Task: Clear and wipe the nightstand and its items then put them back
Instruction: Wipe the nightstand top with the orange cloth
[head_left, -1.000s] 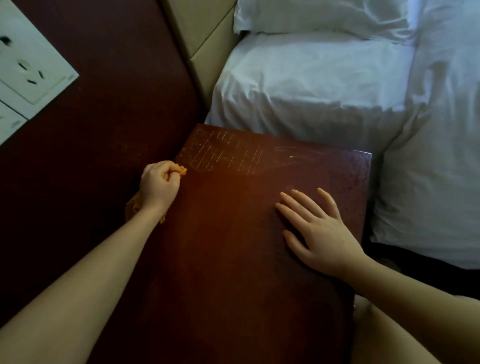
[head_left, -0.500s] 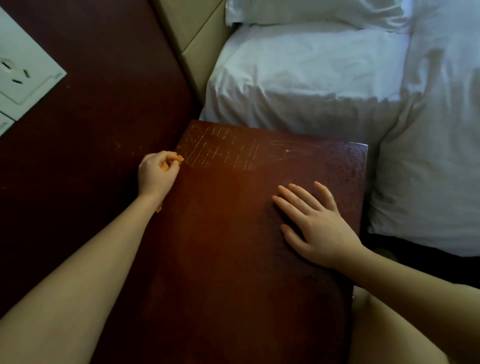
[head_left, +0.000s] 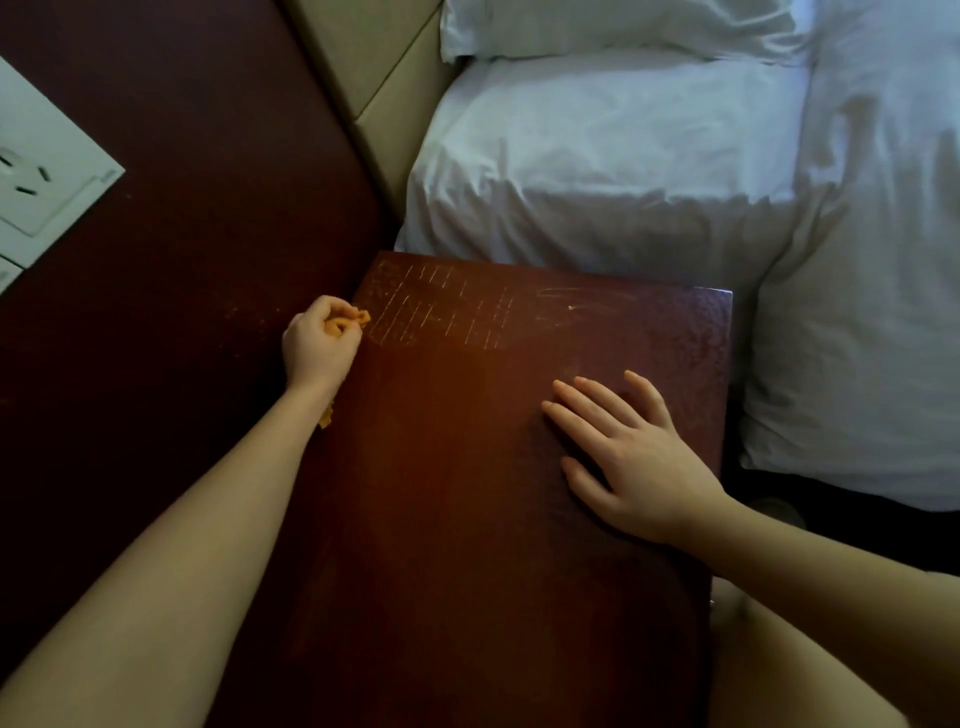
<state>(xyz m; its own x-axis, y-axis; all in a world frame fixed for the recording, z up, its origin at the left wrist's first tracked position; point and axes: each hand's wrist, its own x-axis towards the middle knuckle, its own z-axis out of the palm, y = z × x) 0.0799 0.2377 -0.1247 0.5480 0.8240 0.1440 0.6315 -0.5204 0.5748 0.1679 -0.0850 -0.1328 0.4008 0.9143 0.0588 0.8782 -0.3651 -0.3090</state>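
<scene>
The dark red-brown nightstand (head_left: 467, 493) fills the middle of the view, its top bare, with pale scratch lines near the far left corner. My left hand (head_left: 318, 345) is at the top's left edge near the far corner, fist closed on a crumpled orange cloth (head_left: 343, 323); a bit of the cloth also pokes out under the wrist. My right hand (head_left: 631, 460) lies flat on the right part of the top, fingers spread, holding nothing.
A white-sheeted bed (head_left: 649, 156) with a pillow (head_left: 597, 26) borders the nightstand at the far side and right. A beige padded headboard (head_left: 379, 78) stands behind. The dark wooden wall panel (head_left: 182, 234) on the left carries a white socket plate (head_left: 36, 182).
My left hand with the cloth has slid along the left edge toward the far corner. The right hand stays flat on the top.
</scene>
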